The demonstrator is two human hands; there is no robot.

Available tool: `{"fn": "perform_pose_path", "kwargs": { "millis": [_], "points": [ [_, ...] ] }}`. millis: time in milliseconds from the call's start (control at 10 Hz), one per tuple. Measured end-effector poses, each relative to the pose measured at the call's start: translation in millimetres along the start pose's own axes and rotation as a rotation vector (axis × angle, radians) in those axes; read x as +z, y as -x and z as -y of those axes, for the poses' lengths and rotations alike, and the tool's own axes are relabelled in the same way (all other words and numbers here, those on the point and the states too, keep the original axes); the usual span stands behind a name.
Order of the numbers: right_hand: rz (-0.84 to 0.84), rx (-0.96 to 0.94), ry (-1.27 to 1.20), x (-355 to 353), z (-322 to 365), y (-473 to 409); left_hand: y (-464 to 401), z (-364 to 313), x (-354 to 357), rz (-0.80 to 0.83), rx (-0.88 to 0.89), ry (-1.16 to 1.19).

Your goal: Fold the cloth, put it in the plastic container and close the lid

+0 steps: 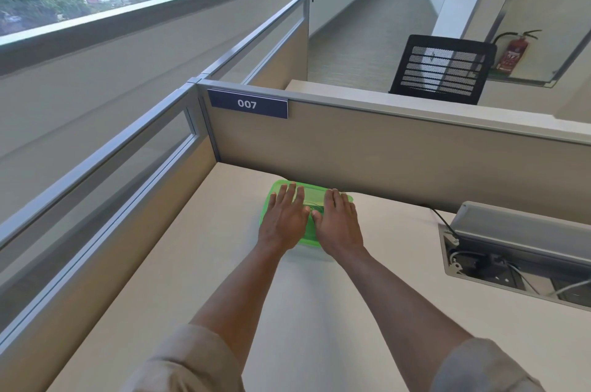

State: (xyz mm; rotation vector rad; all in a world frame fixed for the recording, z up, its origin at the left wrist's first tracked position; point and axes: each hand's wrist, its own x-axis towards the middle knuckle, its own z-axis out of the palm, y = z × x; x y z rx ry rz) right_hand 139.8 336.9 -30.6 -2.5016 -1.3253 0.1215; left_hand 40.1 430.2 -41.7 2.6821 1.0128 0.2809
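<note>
Green translucent plastic – one lid (281, 187) sits on one container (308, 233) on the pale desk (179, 263). Two hands press flat, fingers spread, gripping nothing: left hand (284, 219), then right hand (339, 222) – thumbs nearly touching. Cloth not discernible.

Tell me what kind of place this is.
Most likely an open-plan office: a cubicle partition with a numbered 007 plate, a mesh office chair at the next desk, and a cable box set into the desk.
</note>
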Motion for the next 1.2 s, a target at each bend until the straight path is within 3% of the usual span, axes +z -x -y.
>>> {"fn": "perform_pose_path", "kwargs": {
  "millis": [200, 800, 1200],
  "points": [
    [0.078, -0.038, -0.008, 11.3, -5.0, 0.0, -0.9, 2.2, 8.3, 0.039, 0.014, -0.043],
    [0.032, -0.060, 0.066, 20.8, -4.8, 6.1, 2.1, 1.2, 13.8, 0.040, 0.011, -0.105],
    [-0.152, -0.100, 0.098, -41.3, -7.6, 3.4, -0.5, -35.5, -38.5, -0.158, 0.053, -0.052]
  ]
}}
